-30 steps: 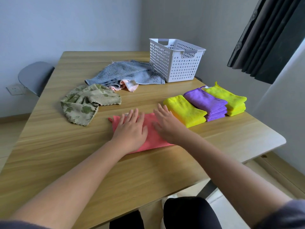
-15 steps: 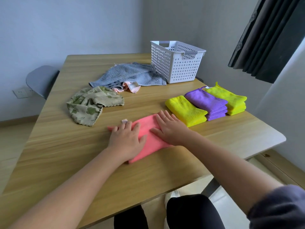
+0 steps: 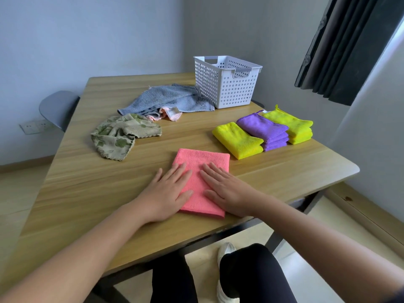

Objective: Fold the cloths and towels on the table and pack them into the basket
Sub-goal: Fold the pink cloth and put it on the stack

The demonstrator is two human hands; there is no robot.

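— Since everything rests on one surface, what is the biggest thing?
— A wooden table [image 3: 87, 193], seen from its near edge. A dark curtain [image 3: 341, 51] hangs beyond the right edge, and a grey chair [image 3: 56, 106] stands off the left edge.

— Where is the basket?
— The white perforated basket [image 3: 227, 88] stands upright at the far right corner. Its bottom is hidden from here.

— What lies unfolded?
— A blue-grey towel [image 3: 166, 99] lies rumpled along the far edge, with its right end against the basket's foot. Just in front of it, toward the left edge, a green leaf-patterned cloth [image 3: 118, 136] lies crumpled.

— And folded?
— A pink microfibre cloth [image 3: 201, 162] lies flat as a rectangle at the middle of the near edge. Toward the right edge there is a row of three, side by side and touching. First comes a yellow folded cloth [image 3: 238, 139], near the pink one but apart from it. Next is a purple stack [image 3: 262, 127], then a lime-green stack [image 3: 293, 125] closest to the right edge.

— What are the hands doing?
— Both lie palm down on the pink cloth, fingers straight and slightly spread, gripping nothing. The left hand [image 3: 168, 193] covers its left side, with the outer fingers on bare wood. The right hand [image 3: 227, 191] covers its right side, down to the near right corner.

— Anything smaller?
— A pale pink cloth [image 3: 170, 113] pokes out from under the towel's near side. A wall socket [image 3: 32, 127] sits low beyond the chair.
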